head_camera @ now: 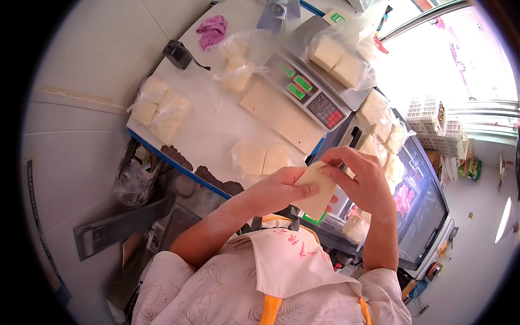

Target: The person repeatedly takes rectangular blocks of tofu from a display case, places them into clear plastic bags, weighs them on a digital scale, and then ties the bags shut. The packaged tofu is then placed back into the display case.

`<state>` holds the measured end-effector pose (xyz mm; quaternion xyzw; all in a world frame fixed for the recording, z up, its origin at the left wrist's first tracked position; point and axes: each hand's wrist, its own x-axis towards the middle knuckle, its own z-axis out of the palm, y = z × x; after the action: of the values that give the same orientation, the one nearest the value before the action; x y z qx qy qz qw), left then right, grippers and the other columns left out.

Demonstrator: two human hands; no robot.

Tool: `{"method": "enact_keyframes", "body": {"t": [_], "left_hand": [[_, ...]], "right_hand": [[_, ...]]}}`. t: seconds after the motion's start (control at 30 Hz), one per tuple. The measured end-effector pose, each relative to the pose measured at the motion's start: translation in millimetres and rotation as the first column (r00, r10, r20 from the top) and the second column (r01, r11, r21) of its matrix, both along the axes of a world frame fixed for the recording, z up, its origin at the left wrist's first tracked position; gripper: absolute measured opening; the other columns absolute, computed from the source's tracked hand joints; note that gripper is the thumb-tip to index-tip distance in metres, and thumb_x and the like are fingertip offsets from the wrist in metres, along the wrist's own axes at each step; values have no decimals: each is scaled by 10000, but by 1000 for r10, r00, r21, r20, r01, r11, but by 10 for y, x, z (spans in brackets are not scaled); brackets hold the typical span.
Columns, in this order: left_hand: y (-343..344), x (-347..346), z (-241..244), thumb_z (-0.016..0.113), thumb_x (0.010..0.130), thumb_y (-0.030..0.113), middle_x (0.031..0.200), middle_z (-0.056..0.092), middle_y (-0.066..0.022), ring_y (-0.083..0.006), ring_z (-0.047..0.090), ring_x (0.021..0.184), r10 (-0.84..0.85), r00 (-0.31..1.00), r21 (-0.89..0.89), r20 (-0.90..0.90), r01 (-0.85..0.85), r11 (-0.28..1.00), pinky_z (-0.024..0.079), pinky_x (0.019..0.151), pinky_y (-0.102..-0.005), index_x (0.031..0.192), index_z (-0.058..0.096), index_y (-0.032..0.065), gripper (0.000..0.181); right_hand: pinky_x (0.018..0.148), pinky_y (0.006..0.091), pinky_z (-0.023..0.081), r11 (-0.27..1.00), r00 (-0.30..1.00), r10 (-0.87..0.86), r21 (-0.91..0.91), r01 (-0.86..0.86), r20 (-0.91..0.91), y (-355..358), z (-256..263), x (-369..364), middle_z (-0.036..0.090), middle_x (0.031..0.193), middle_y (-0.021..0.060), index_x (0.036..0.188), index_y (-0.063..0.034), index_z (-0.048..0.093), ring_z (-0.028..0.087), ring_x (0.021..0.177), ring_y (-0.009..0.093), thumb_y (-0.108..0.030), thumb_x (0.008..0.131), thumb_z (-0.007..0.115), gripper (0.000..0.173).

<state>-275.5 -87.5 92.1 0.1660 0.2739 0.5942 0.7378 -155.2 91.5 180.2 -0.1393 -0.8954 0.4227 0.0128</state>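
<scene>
In front of my chest, my left hand [284, 190] grips a stack of pale square dough wrappers [313, 199], its thumb across the face. The fingers of my right hand [363, 178] pinch the upper edge of the same stack, which bends slightly there. Just beyond my left hand, two more stacks of wrappers [263, 161] lie side by side on clear plastic on the white tabletop [203, 109]. A bare wooden board [280, 115] lies behind them, beside a digital price scale [308, 91]. Bagged wrapper stacks [337, 61] rest on the scale's pan.
More bagged wrappers [162, 107] sit at the table's left end, with another bag [237, 73] near the scale. Further back are a black device [177, 54] and a pink cloth [212, 31]. To the right stands a glass-topped display case [424, 195] with several bags [384, 122] on it.
</scene>
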Motion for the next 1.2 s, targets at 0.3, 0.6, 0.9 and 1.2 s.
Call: {"method": "enact_keyframes", "body": {"t": [0.3, 0.6, 0.9, 1.2], "left_hand": [[29, 89, -31, 523, 1134, 126, 1281, 719, -91, -167, 733, 1123, 164, 960, -16, -228, -172, 985, 593, 983, -331, 1457, 531, -10, 351], [20, 93, 40, 570, 1144, 220, 1319, 702, -95, -183, 709, 1205, 122, 937, -54, -326, -147, 988, 581, 1025, -336, 1491, 522, -17, 422], [29, 113, 54, 573, 1141, 205, 1324, 694, -90, -180, 707, 1201, 143, 949, -59, -282, -166, 984, 580, 1034, -335, 1480, 525, -21, 410], [70, 124, 28, 581, 1134, 191, 1297, 704, -92, -173, 711, 1187, 129, 922, -76, -366, -168, 983, 586, 1022, -334, 1462, 538, -22, 393]], "right_hand": [[781, 350, 602, 948, 936, -128, 236, 212, -326, -179, -349, 96, 796, 1003, 79, 1045, -55, 822, 751, 887, 251, 19, 819, 805, 239], [814, 369, 610, 886, 881, -62, 380, 265, -470, -226, -381, 157, 787, 1008, 71, 1020, -51, 830, 750, 966, 270, 6, 743, 836, 283], [809, 367, 606, 880, 878, -56, 392, 269, -476, -213, -414, 194, 785, 1000, 76, 1027, -41, 828, 745, 950, 271, -1, 732, 840, 298], [787, 343, 620, 866, 866, -30, 419, 271, -499, -206, -420, 190, 791, 982, 108, 1012, -8, 825, 755, 937, 275, 51, 800, 834, 221]]}}
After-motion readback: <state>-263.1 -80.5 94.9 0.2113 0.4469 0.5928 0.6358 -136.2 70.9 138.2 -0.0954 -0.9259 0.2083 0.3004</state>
